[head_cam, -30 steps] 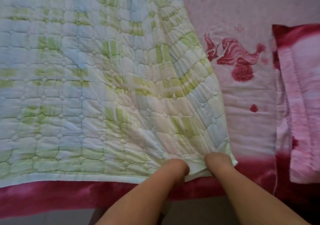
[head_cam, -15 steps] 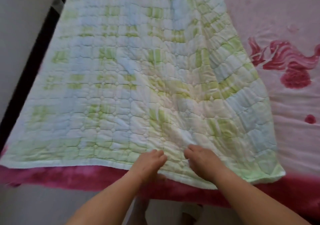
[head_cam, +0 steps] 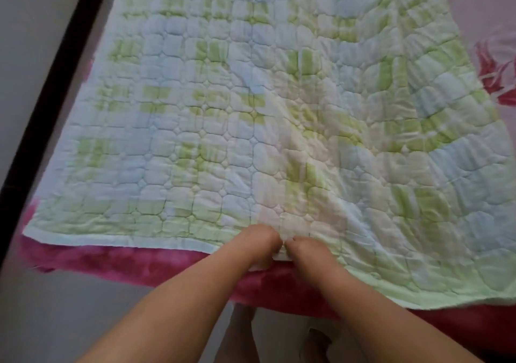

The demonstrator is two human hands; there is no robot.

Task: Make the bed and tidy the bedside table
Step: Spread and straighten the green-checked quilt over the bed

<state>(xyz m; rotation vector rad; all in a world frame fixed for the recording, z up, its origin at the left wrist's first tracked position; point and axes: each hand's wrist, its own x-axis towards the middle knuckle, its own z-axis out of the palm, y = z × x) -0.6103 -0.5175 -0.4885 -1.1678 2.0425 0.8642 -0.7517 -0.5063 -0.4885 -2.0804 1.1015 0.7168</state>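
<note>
A quilted blanket (head_cam: 251, 111) in pale green, blue and white checks lies spread over the bed. Its near hem runs along the bed's front edge. My left hand (head_cam: 258, 244) and my right hand (head_cam: 308, 253) sit side by side at the middle of that hem. Both have their fingers curled over the edge and grip the blanket's border. A fold of fabric rises between the two hands.
Under the blanket is a pink sheet (head_cam: 491, 13) with a dark red print, and its magenta border (head_cam: 125, 262) hangs over the bed's front. A black bed frame edge (head_cam: 55, 89) runs diagonally at the left, with grey floor (head_cam: 33, 27) beyond. My legs show below.
The view has shifted left along the bed, and the pink pillow has left the frame. My hands moved from the blanket's right corner to the middle of the hem, lay flat, then gripped the edge.
</note>
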